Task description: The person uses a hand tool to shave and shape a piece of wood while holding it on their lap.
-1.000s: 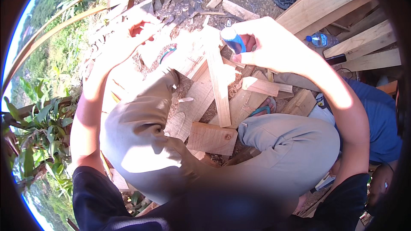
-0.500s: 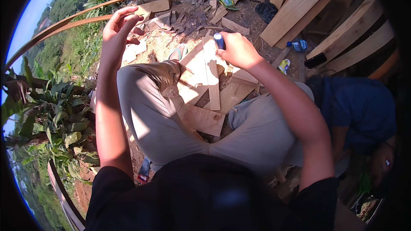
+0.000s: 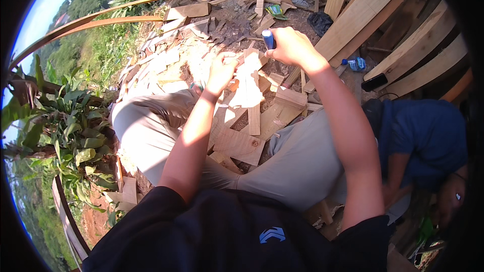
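cylinder (image 3: 268,39) in right hand (image 3: 290,48), left hand (image 3: 222,73) beside narrow board (image 3: 253,118)

grips the blue cylinder in the right hand, wrapped snugly around it, pale end facing up and away. holds it near the far end of the narrow board; cannot tell whether touching. curls the left hand partway, just left of that board; cannot tell if holding anything, too glaring in the sunlight there. sits in grey trousers (image 3: 307,148), legs spread around a knotted block (image 3: 239,144) and a smaller wood block (image 3: 291,97). farther off to the right, long planks (image 3: 355,15), a blue-capped bottle (image 3: 357,64) and a black bag (image 3: 319,22). at the right edge, a person in blue (image 3: 428,138); at the left, leafy plants (image 3: 70,136).
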`<action>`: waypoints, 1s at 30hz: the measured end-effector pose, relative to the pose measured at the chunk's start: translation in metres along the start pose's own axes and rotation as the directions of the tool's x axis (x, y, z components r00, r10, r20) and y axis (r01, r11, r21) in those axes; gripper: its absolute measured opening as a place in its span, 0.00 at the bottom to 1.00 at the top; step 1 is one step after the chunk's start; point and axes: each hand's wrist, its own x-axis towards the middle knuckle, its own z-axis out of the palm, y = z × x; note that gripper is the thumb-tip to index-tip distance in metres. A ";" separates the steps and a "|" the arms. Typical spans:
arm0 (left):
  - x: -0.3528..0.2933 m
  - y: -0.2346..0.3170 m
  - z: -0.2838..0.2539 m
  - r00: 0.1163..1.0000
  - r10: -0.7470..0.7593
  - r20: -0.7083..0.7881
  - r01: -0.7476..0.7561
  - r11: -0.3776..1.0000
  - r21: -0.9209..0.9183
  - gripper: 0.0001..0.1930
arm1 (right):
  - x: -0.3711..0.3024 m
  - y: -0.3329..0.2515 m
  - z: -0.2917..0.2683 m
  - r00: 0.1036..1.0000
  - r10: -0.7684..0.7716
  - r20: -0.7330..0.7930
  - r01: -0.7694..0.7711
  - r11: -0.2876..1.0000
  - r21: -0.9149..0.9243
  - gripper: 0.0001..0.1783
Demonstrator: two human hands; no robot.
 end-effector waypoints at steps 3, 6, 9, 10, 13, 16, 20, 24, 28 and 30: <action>0.010 -0.061 0.022 0.979 -0.190 0.069 0.193 0.981 -0.030 0.14 | 0.001 0.000 -0.009 1.000 0.011 0.022 -0.012 1.000 0.026 0.22; 0.001 -0.116 0.061 0.964 -0.267 0.003 0.266 0.962 0.064 0.14 | 0.001 0.009 -0.015 0.997 0.022 0.067 -0.025 0.999 0.045 0.23; 0.016 -0.232 -0.002 0.982 -0.183 -0.052 0.184 0.983 0.001 0.23 | 0.022 -0.024 -0.031 0.991 -0.079 0.103 0.061 0.984 0.165 0.23; 0.018 -0.237 0.024 0.955 -0.269 -0.124 0.280 0.957 0.081 0.26 | 0.024 -0.019 -0.031 0.991 -0.064 0.117 0.044 0.985 0.165 0.24; 0.010 -0.236 0.068 0.875 -0.449 -0.184 0.475 0.869 0.138 0.32 | 0.033 -0.009 -0.027 0.980 -0.062 0.190 0.028 0.984 0.177 0.24; 0.009 -0.224 0.076 0.877 -0.468 -0.104 0.479 0.844 0.240 0.33 | 0.048 0.006 -0.010 0.976 -0.134 0.174 0.099 0.976 0.196 0.16; 0.022 -0.219 0.078 0.887 -0.460 -0.037 0.457 0.865 0.209 0.31 | 0.068 0.003 -0.004 0.951 -0.152 0.271 0.108 0.979 0.171 0.15; 0.032 -0.230 0.066 0.895 -0.446 0.015 0.434 0.878 0.203 0.28 | 0.082 -0.004 -0.002 0.939 -0.190 0.288 0.131 0.968 0.214 0.16; 0.030 -0.218 0.055 0.926 -0.375 0.038 0.366 0.919 0.144 0.25 | 0.086 -0.004 0.009 0.950 -0.250 0.188 0.207 0.953 0.220 0.18; 0.025 -0.164 0.071 0.928 -0.372 0.006 0.359 0.899 0.252 0.23 | 0.082 0.006 0.007 0.958 -0.188 0.219 0.152 0.974 0.170 0.17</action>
